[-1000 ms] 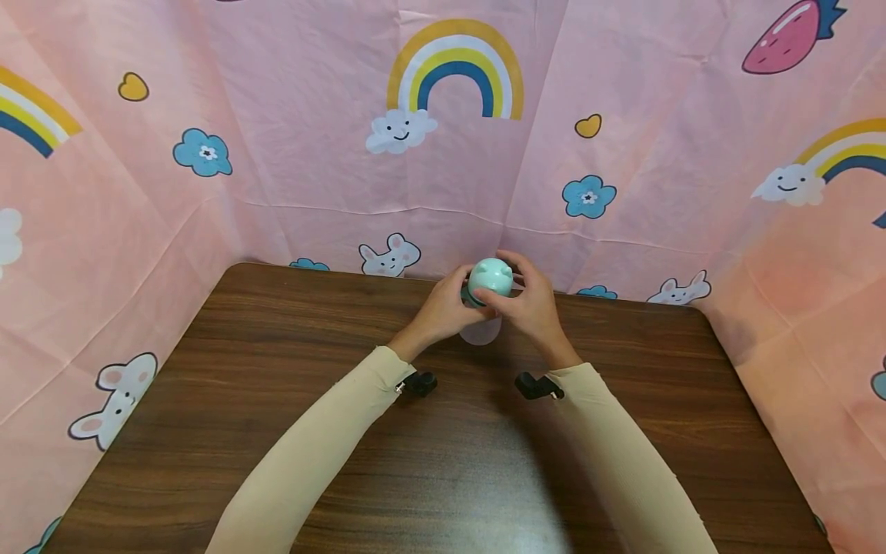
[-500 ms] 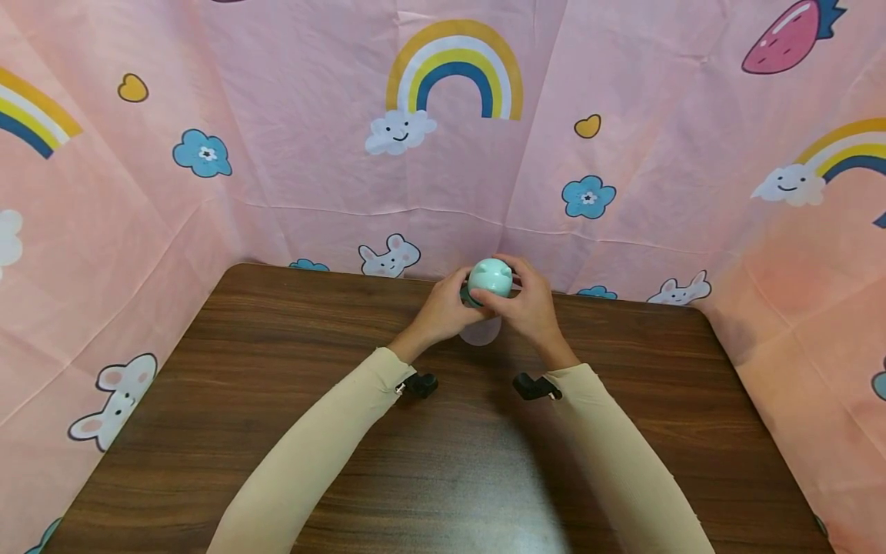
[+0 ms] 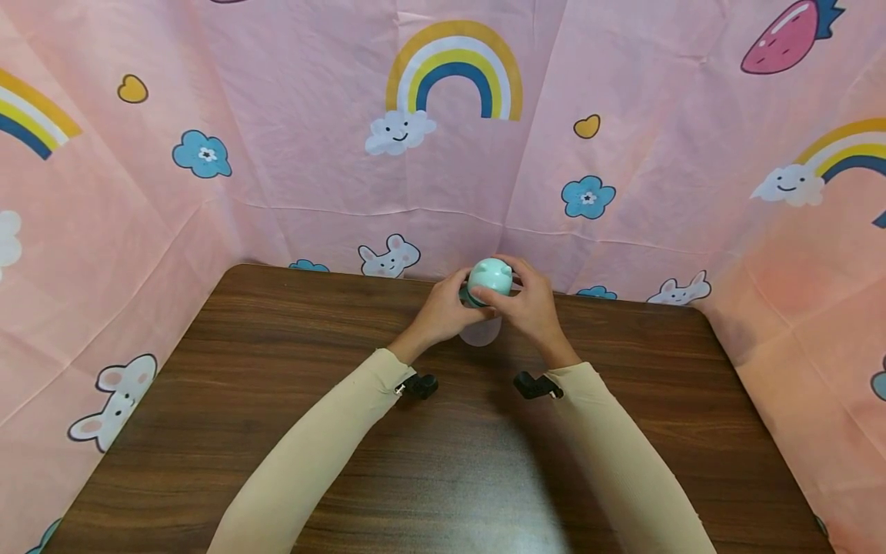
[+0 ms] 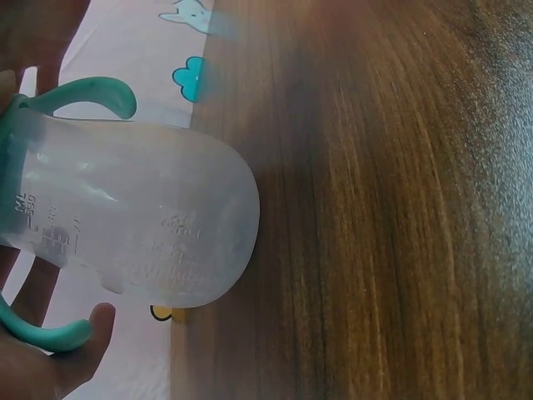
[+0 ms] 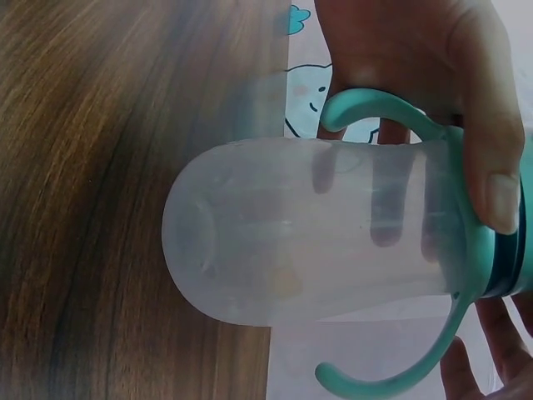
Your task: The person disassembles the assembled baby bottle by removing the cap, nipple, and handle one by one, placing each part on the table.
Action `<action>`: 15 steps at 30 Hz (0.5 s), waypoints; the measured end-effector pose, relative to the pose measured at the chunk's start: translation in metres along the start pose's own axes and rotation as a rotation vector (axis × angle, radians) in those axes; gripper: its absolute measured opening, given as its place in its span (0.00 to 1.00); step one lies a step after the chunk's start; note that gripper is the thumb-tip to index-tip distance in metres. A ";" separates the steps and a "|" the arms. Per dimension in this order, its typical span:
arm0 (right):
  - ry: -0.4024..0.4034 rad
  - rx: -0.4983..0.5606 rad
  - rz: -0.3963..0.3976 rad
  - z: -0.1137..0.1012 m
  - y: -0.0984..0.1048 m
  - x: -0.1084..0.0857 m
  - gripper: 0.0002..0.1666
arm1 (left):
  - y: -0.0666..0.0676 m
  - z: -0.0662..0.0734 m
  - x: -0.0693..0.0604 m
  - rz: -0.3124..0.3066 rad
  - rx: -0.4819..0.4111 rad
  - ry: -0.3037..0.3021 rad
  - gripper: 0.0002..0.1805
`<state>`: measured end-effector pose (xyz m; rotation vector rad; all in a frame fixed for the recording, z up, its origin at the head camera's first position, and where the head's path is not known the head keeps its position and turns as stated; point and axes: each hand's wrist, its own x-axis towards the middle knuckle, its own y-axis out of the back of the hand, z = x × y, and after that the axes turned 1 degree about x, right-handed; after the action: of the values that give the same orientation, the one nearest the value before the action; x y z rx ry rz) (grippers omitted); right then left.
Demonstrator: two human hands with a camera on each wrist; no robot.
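Note:
A translucent baby bottle (image 4: 141, 208) with green side handles stands upright between my two hands near the table's far edge. Its rounded mint lid (image 3: 490, 275) has two small ears on top. My left hand (image 3: 441, 308) holds the bottle at the collar, its thumb (image 5: 495, 167) across the front and several fingers behind the body. My right hand (image 3: 531, 304) grips the lid, thumb in front and fingers around the far side. One handle (image 5: 400, 379) curves free below the collar. Whether the base touches the table cannot be told.
The brown wood-grain table (image 3: 332, 477) reaches close to a pink printed cloth (image 3: 311, 154) behind and at both sides. A small black wrist device (image 3: 418, 385) is on the left sleeve, and another black device (image 3: 534, 386) is on the right.
My right hand has shifted very slightly around the lid. The bottle and my left hand stay in nearly the same place.

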<state>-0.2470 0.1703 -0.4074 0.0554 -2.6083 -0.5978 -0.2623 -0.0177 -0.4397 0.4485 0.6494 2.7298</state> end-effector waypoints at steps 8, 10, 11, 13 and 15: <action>-0.006 0.001 -0.006 0.001 0.000 -0.002 0.41 | -0.001 -0.003 0.001 0.004 -0.006 -0.024 0.43; -0.019 0.007 -0.012 0.002 0.000 -0.003 0.43 | -0.001 -0.003 0.001 0.003 -0.008 -0.033 0.43; -0.026 0.012 -0.014 0.003 0.000 -0.003 0.44 | 0.000 -0.003 0.000 0.001 -0.008 -0.036 0.43; -0.035 0.016 -0.020 0.004 0.001 -0.004 0.45 | 0.000 -0.002 0.000 -0.002 -0.008 -0.039 0.43; -0.039 0.017 -0.027 0.006 0.002 -0.004 0.46 | 0.001 -0.001 -0.001 -0.003 -0.005 -0.036 0.43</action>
<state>-0.2455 0.1751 -0.4131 0.0847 -2.6544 -0.5919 -0.2624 -0.0192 -0.4407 0.4943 0.6331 2.7132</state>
